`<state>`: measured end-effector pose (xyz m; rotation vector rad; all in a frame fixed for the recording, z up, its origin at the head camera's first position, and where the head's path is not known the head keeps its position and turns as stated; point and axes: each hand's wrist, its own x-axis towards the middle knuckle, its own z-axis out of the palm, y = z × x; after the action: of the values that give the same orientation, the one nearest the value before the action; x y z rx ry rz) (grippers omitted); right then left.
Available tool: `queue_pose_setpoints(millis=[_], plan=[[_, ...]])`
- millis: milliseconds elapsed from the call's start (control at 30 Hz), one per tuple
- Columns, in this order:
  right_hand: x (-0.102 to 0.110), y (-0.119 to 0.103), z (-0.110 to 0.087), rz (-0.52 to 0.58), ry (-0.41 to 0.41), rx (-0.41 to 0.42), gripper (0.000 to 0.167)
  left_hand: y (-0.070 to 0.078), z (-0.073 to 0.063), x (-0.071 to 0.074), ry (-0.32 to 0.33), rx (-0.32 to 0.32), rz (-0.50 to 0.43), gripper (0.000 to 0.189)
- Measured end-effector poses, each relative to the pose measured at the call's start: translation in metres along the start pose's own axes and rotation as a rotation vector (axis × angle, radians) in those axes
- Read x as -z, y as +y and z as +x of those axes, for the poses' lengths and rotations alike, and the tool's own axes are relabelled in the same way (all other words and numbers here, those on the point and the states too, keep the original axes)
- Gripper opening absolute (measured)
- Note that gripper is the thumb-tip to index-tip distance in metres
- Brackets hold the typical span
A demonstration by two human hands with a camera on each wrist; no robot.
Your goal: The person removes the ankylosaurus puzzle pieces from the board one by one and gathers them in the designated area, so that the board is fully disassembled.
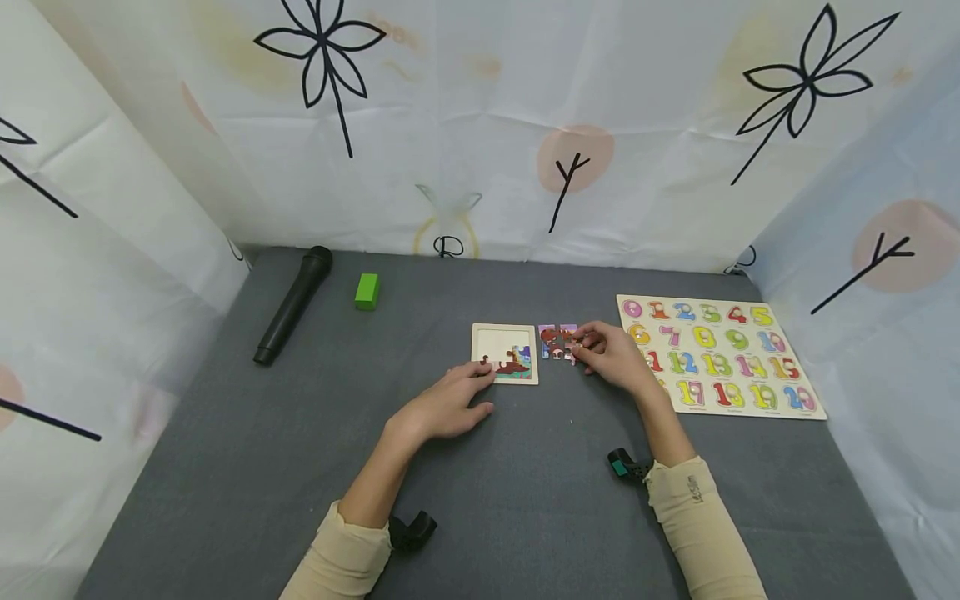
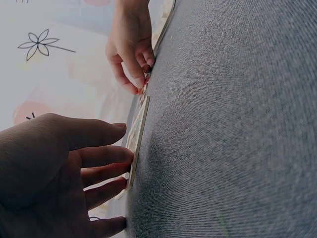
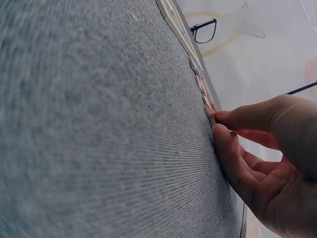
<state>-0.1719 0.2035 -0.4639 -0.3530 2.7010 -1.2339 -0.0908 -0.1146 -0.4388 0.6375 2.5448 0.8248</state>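
A small square puzzle board (image 1: 506,332) with a pale rim lies mid-table, its lower right filled with coloured picture pieces. My left hand (image 1: 447,402) rests at the board's lower left corner, fingers spread and loosely extended; in the left wrist view its fingertips meet the board's edge (image 2: 140,130). Just right of the board lie several purple and brown puzzle pieces (image 1: 551,342). My right hand (image 1: 611,357) is at their right side, thumb and forefinger pinching a puzzle piece low over the table. In the right wrist view the fingertips (image 3: 221,119) hide most of that piece.
A number board (image 1: 720,357) with colourful numerals lies right of my right hand. A black microphone (image 1: 294,304) and a green block (image 1: 367,292) are at the back left. Patterned white cloth (image 1: 480,100) encloses the back and sides of the grey table (image 1: 300,467).
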Motion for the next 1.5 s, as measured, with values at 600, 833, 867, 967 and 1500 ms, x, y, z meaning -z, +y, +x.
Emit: queue_pose_setpoints(millis=[600, 833, 867, 967, 1500], plan=[[-0.01, -0.008, 0.001, 0.047, 0.018, 0.086, 0.028, 0.001, 0.0, 0.0, 0.0, 0.014, 0.007, 0.058], [-0.018, -0.014, 0.004, -0.04, 0.019, 0.109, 0.029, 0.001, -0.001, 0.0, 0.002, 0.009, -0.006, 0.058], [-0.018, -0.015, 0.005, -0.047, 0.018, 0.111, 0.028, 0.0, -0.001, 0.0, 0.003, 0.005, -0.013, 0.059], [-0.02, -0.016, 0.004, -0.067, 0.022, 0.116, 0.026, -0.009, 0.003, -0.006, 0.019, -0.019, 0.0, 0.059], [-0.024, -0.019, 0.008, 0.076, -0.025, 0.15, 0.027, 0.0, 0.0, -0.001, 0.002, 0.008, -0.013, 0.058]])
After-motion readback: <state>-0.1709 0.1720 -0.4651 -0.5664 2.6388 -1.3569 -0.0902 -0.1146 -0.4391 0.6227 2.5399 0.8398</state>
